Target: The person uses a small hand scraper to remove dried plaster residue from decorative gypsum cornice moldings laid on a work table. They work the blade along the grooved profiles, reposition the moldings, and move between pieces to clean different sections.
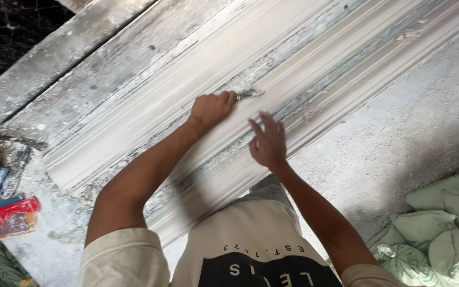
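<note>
Right hand [267,142]: open, fingers spread, flat on moulding, holding nothing.
Left hand [211,109]: fist closed on small scraper [248,93], blade just beyond knuckles.
Moulding [304,64]: long white plaster profile under both hands.
Sacks [447,223]: right of right arm.

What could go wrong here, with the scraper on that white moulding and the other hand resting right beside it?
1. The left hand drives the small scraper along the white moulding; a slip might gouge the profiled ridges.
2. The right hand rests open on the moulding near the blade, so a skid could nick its fingers.
3. The coat looks patchy and flaking; uneven pressure may chip more.
</note>
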Available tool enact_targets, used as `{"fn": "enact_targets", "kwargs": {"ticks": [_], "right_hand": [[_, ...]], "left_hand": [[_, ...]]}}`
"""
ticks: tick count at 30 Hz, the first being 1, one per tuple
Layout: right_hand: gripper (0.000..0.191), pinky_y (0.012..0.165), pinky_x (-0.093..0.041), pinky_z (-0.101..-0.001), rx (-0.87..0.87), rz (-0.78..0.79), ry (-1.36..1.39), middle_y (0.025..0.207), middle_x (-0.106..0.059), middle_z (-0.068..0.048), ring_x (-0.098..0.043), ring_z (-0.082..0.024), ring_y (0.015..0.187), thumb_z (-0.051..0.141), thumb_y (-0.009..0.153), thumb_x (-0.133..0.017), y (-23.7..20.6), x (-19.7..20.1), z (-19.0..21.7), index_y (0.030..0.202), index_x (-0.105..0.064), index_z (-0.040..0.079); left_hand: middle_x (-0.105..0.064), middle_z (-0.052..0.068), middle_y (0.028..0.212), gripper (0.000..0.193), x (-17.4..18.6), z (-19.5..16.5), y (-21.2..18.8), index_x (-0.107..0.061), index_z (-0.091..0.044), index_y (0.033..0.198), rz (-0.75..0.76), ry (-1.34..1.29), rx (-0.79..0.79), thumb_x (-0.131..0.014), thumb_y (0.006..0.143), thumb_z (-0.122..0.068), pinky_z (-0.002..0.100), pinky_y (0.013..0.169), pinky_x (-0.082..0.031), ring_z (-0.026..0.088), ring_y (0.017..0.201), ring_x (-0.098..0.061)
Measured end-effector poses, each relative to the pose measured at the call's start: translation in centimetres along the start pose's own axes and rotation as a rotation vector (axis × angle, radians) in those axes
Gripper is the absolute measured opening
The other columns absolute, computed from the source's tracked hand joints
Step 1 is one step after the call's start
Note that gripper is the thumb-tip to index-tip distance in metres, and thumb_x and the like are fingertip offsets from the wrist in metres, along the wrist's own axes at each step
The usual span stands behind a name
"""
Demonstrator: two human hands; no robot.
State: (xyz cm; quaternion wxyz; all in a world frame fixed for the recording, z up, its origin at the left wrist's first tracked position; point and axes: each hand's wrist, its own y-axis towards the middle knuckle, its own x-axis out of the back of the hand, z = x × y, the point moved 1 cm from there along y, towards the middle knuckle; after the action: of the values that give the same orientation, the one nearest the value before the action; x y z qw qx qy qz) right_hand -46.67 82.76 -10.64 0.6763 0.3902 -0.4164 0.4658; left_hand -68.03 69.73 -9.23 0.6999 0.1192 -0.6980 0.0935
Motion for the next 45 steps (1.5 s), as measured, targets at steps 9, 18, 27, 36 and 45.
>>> {"fn": "enact_targets", "kwargs": {"ticks": [9, 18, 27, 36, 45], "right_hand": [[0.04, 0.126, -0.029, -0.0604, 0.053, 0.031, 0.201, 0.151, -0.049, -0.023, -0.04, -0.042, 0.147, 0.019, 0.096, -0.061, 4.3, 3.1, -15.4, 0.136, -0.064, 0.014], [0.051, 0.12, -0.021, -0.065, -0.123, -0.081, -0.064, 0.161, -0.037, -0.031, -0.028, -0.049, 0.152, 0.033, 0.112, -0.049, 12.1, 9.3, -34.5, 0.154, -0.051, 0.005], [0.052, 0.117, -0.025, -0.0645, -0.093, -0.157, -0.134, 0.159, -0.046, -0.023, -0.037, -0.046, 0.149, 0.032, 0.106, -0.058, 12.4, 9.2, -34.4, 0.152, -0.053, 0.008], [0.05, 0.118, -0.028, -0.0624, -0.075, -0.195, -0.097, 0.157, -0.05, -0.021, -0.046, -0.037, 0.146, 0.03, 0.105, -0.06, 12.2, 9.2, -34.6, 0.15, -0.054, 0.009], [0.051, 0.117, -0.027, -0.0622, -0.122, -0.209, -0.083, 0.155, -0.05, -0.022, -0.047, -0.037, 0.142, 0.032, 0.102, -0.059, 13.0, 10.3, -33.8, 0.147, -0.056, 0.008]], "left_hand": [[-0.065, 0.008, 0.113, 0.052, 3.3, -0.3, -2.4, -0.042, -0.014, 0.148, 0.324, 0.061, 0.116, -0.048, 0.098, -0.024, 0.037, 0.038, -0.056, 0.027, 0.07, -0.072], [-0.064, 0.007, 0.117, 0.052, 0.3, -2.5, 9.0, -0.039, -0.013, 0.154, 0.337, 0.08, 0.121, -0.05, 0.103, -0.016, 0.038, 0.045, -0.055, 0.026, 0.074, -0.072], [-0.062, 0.01, 0.122, 0.051, 3.4, -2.7, 7.1, -0.032, -0.014, 0.153, 0.432, 0.141, 0.094, -0.043, 0.103, -0.02, 0.033, 0.035, -0.053, 0.023, 0.066, -0.07], [-0.064, 0.009, 0.11, 0.035, -1.7, -6.2, 23.5, -0.047, -0.007, 0.139, 0.209, 0.014, 0.099, -0.048, 0.106, -0.019, 0.039, 0.042, -0.05, 0.024, 0.062, -0.068], [-0.063, 0.012, 0.112, 0.047, 3.8, -5.6, 17.8, -0.038, -0.007, 0.147, 0.437, 0.08, 0.11, -0.048, 0.102, -0.017, 0.039, 0.037, -0.051, 0.025, 0.062, -0.069]]}}
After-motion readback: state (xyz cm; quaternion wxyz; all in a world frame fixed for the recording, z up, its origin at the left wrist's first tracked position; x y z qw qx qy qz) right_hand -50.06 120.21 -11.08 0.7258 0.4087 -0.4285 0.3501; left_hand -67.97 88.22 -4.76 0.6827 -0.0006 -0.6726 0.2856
